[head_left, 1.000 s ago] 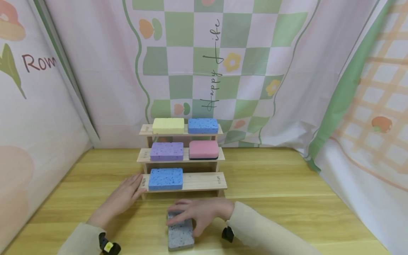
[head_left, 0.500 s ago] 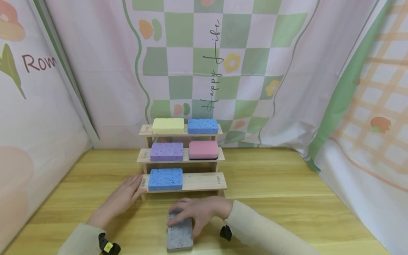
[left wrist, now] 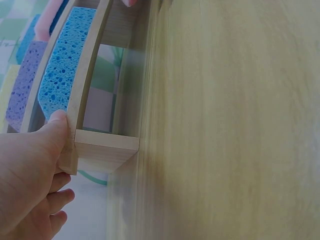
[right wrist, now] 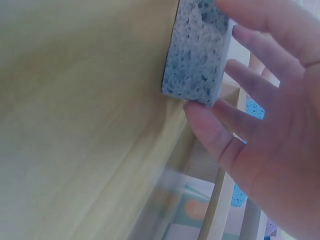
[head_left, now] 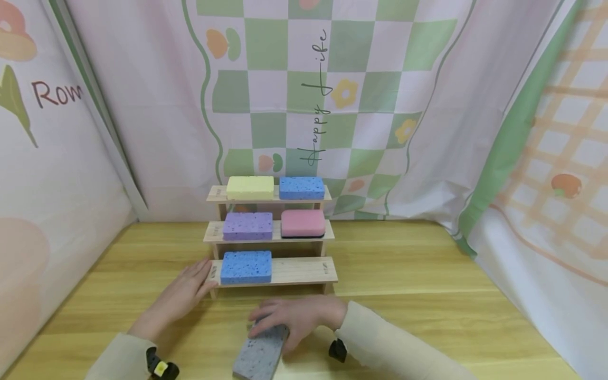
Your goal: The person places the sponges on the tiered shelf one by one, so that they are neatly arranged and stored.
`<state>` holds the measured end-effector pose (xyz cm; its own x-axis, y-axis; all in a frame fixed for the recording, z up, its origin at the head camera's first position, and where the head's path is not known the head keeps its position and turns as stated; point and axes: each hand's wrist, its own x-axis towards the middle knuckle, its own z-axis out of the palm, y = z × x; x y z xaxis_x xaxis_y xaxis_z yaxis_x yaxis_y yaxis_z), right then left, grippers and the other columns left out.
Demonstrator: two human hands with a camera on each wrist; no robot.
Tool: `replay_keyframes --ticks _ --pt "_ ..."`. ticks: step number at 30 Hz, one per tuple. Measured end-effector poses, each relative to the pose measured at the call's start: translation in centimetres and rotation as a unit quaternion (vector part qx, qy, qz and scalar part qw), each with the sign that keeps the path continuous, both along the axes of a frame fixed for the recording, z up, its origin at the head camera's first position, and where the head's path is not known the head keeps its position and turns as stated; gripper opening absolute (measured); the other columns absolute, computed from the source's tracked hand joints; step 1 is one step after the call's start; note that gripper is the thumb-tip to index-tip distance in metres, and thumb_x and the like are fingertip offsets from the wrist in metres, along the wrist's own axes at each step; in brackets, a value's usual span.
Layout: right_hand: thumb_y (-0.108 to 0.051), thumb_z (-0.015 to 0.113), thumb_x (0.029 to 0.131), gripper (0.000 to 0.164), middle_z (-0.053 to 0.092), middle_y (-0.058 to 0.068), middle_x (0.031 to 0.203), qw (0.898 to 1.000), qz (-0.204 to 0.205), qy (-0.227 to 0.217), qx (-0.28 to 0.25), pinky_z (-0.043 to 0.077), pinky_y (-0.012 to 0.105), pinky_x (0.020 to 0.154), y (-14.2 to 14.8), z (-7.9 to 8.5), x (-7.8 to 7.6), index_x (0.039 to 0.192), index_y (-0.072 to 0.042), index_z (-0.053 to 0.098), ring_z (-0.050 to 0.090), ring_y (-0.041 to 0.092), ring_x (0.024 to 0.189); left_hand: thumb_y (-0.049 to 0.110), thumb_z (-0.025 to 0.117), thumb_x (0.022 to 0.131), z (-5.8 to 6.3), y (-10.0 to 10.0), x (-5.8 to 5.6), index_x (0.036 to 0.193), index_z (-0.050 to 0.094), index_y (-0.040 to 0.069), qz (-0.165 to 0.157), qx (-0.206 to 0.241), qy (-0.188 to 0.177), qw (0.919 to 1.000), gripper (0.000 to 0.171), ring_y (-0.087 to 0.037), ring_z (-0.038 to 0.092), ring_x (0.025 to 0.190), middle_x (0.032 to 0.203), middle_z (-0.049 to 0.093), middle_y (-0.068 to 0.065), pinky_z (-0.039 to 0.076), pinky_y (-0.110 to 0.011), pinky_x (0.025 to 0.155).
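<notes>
A grey speckled sponge (head_left: 262,351) lies slantwise in front of a three-tier wooden stand (head_left: 304,270). My right hand (head_left: 299,319) grips its far end from above, thumb on one edge and fingers along the other; the right wrist view shows the same sponge (right wrist: 197,55) between thumb and fingertips. At the left end of the lowest tier, my left hand (head_left: 187,290) holds the stand. In the left wrist view the thumb presses on top beside a blue sponge (left wrist: 67,55), with the other fingers curled below the board's end.
A blue sponge (head_left: 246,267) sits on the lowest tier's left half. Purple (head_left: 248,226) and pink (head_left: 303,223) sponges occupy the middle tier, yellow (head_left: 250,188) and blue (head_left: 302,188) ones the top. A printed curtain (head_left: 313,95) hangs behind the wooden table (head_left: 404,274).
The grey sponge has turned from nearly straight to slanted, its near end swinging left under my right hand. My left hand stays at the stand.
</notes>
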<state>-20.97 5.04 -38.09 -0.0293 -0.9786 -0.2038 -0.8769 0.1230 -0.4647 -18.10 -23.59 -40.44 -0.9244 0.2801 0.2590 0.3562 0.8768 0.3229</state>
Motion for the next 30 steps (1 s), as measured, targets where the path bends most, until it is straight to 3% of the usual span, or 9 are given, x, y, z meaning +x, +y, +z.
replay_keyframes --ticks 6,18,30 --pt "-0.009 0.070 0.081 0.064 0.034 0.002 0.144 1.000 -0.015 -0.020 -0.001 0.029 0.021 0.101 0.0 -0.1 0.1 0.139 -0.015 0.043 0.025 0.011 0.131 0.032 0.045 0.098 0.0 0.0 0.0 0.133 0.036 -0.013 0.000 -0.002 -0.001 1.0000 0.058 -0.043 0.030 0.127 0.139 0.032 -0.027 0.021 -0.053 0.105" --pt "-0.018 0.072 0.080 0.058 0.045 0.004 0.133 0.998 -0.008 0.036 -0.042 0.032 0.018 0.097 0.4 -0.3 0.7 0.133 -0.015 0.050 0.035 0.009 0.123 0.035 0.042 0.098 0.1 0.0 0.0 0.134 0.035 -0.012 0.004 -0.001 -0.007 1.0000 0.059 -0.042 0.029 0.128 0.140 0.031 -0.027 0.021 -0.053 0.106" --pt "-0.017 0.071 0.079 0.060 0.044 0.002 0.133 0.996 -0.043 0.011 -0.074 0.036 0.017 0.092 1.5 0.6 0.9 0.134 -0.015 0.048 0.038 0.008 0.118 0.034 0.043 0.098 0.0 0.0 0.0 0.134 0.035 -0.012 0.003 -0.001 -0.003 1.0000 0.059 -0.042 0.029 0.128 0.140 0.031 -0.027 0.020 -0.052 0.106"
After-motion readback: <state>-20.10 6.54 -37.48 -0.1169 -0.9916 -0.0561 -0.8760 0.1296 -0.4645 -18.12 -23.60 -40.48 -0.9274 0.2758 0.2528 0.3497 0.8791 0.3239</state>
